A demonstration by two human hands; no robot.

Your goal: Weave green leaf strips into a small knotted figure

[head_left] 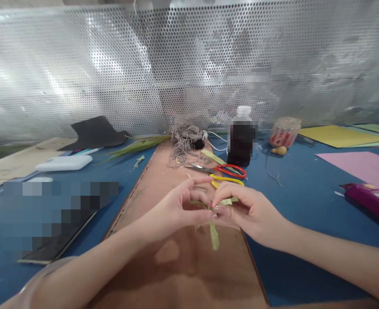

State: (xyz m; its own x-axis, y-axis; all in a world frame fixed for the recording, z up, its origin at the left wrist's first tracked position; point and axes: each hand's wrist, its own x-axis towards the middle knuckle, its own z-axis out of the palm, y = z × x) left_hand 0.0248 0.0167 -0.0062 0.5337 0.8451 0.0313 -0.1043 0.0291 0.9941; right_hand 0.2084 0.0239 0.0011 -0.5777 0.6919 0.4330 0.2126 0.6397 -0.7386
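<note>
Thumb and fingers of my left hand [184, 201] pinch a thin green leaf strip [214, 236] whose pale end hangs down below the fingertips. My right hand [245, 208] is closed on the same strip, fingertips touching those of the left. Another pale bit of leaf sticks out above the right thumb. The exact knot or fold between the fingers is hidden. Just behind the hands lie scissors with red handles [236, 171] and a second pair of handles in yellow [228, 181]. Both hands are above a brown board [183, 274].
At the board's far end lies a tangle of grey cord [187, 139]. A dark bottle [241, 143] and a clear jar [284, 132] stand behind. Purple pack [369, 201] and coloured paper [347, 136] lie right; a white case [64, 163] and long green leaves [134, 146] left. A perforated metal screen [189, 56] closes the back.
</note>
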